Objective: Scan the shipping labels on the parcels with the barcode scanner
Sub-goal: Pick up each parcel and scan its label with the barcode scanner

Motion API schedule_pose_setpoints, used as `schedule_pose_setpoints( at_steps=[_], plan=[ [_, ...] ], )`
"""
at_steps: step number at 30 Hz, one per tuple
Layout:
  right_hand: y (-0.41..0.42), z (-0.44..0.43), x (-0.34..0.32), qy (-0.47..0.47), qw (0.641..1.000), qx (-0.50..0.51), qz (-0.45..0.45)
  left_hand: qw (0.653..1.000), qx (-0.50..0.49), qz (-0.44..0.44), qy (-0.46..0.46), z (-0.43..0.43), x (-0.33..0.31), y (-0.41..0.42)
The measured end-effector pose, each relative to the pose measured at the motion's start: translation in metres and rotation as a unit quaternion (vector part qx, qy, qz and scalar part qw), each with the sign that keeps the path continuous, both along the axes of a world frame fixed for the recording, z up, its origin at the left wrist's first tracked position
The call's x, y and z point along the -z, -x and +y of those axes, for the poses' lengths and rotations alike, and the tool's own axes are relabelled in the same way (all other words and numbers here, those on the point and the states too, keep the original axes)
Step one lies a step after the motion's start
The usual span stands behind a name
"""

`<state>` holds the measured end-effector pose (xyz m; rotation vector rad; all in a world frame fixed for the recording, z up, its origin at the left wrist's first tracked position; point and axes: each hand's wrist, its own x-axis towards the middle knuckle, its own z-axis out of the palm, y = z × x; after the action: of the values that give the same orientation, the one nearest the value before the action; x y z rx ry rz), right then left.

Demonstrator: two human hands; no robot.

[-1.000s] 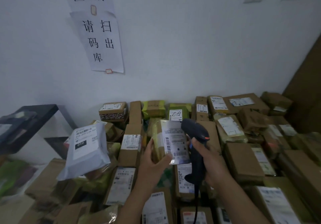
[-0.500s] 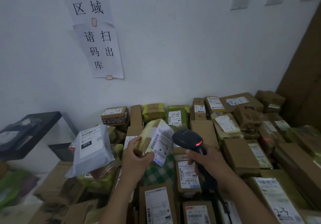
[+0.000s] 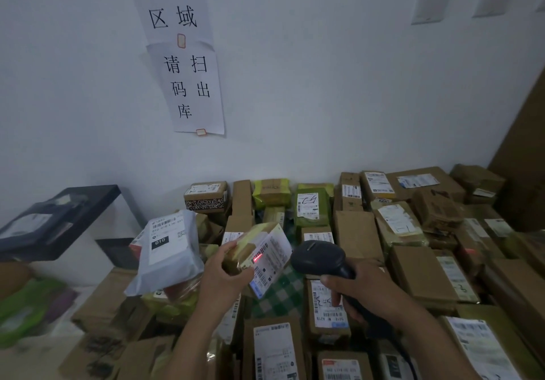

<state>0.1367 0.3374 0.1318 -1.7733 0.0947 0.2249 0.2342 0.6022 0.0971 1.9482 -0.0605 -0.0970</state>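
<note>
A small yellowish parcel (image 3: 246, 242) is gripped in the left hand (image 3: 224, 275), with fingers and thumb curled round its lower end. It is held above the pile, just left of the barcode scanner (image 3: 317, 257). The scanner's handle is clasped in the right hand (image 3: 370, 288), and its dark head is turned toward the parcel.

Compared with half a second ago, a short red line (image 3: 257, 257) is now cast on a barcode of the shipping label (image 3: 272, 257), where none was seen. The red light then seen on the scanner's head is no longer shown. Otherwise both hands are held much as they were. A second ago the label was turned squarely to the camera; it is now angled toward the scanner. The view has been raised a little, so more of the upper paper sign (image 3: 171, 2) is taken in.

The surface below is covered by other parcels (image 3: 356, 238), mostly brown cartons with white labels, packed edge to edge. Whether a desk lies beneath cannot be told. A green-and-white checked cloth (image 3: 280, 294) is seen in a gap under the hands. A pale mailer bag (image 3: 168, 249) marked 010 is propped on the pile at the left, and a green parcel (image 3: 308, 207) is set nearer the wall.

The white wall (image 3: 324, 84) carries the upper sign and a lower paper sign (image 3: 188, 87), both in black characters. A dark shelf (image 3: 59, 217) is seen at the left and a brown panel (image 3: 525, 158) at the right edge.
</note>
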Motion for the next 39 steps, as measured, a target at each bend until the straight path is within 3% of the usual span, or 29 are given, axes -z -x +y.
schedule_pose_setpoints(
  at_steps=[19, 25, 30, 33, 39],
  plan=[
    [-0.007, -0.002, -0.012, 0.035, 0.999, -0.023, 0.012, 1.0, 0.001, -0.009, 0.002, -0.005, 0.005, -0.004],
    [-0.052, -0.008, -0.027, 0.083, 0.99, 0.112, -0.028, 0.999, -0.019, -0.022, 0.046, -0.027, -0.007, -0.003],
    [-0.099, -0.013, -0.032, -0.077, 0.977, 0.199, -0.025, 0.996, -0.041, -0.051, 0.064, -0.053, -0.023, -0.012],
    [-0.121, -0.009, -0.022, -0.106, 0.971, 0.214, -0.028, 0.995, -0.014, -0.06, 0.073, -0.066, -0.027, -0.019],
    [-0.132, 0.001, 0.005, -0.2, 0.952, 0.232, 0.004, 0.989, 0.03, 0.032, 0.142, -0.077, -0.014, -0.033]
  ],
)
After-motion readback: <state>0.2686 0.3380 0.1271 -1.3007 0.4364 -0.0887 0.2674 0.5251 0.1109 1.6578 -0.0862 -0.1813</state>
